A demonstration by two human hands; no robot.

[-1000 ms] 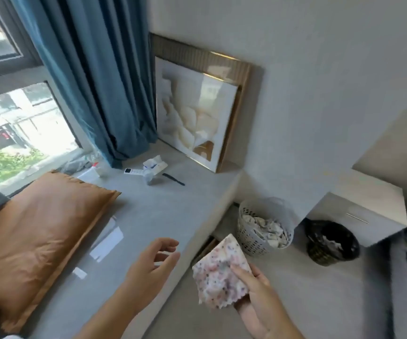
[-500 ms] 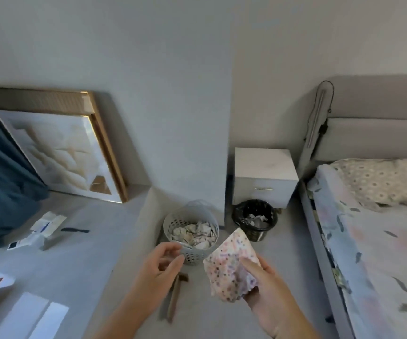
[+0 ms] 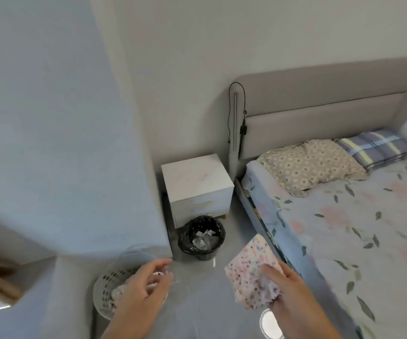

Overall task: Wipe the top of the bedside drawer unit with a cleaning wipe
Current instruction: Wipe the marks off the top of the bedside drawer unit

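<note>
Risk: black bin (image 3: 201,238) sits right in front of the drawer unit (image 3: 196,177) at 12 o'clock, well apart from the hands, so stepping in could kick it. R hand (image 3: 293,289) pinches the speckled wipe (image 3: 252,270) at 4 o'clock. L hand (image 3: 143,287), 7 o'clock, is loosely curled and empty over the white basket (image 3: 107,292).

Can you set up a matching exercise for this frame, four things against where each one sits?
Things:
1. cleaning wipe
2. black bin
3. bedside drawer unit
4. white basket

Places:
A. on the floor right in front of the drawer unit
B. between the wall corner and the bed
C. under the left hand, at the lower left
D. held in the right hand

Pairs: 1-D, 2-A, 3-B, 4-C
</note>
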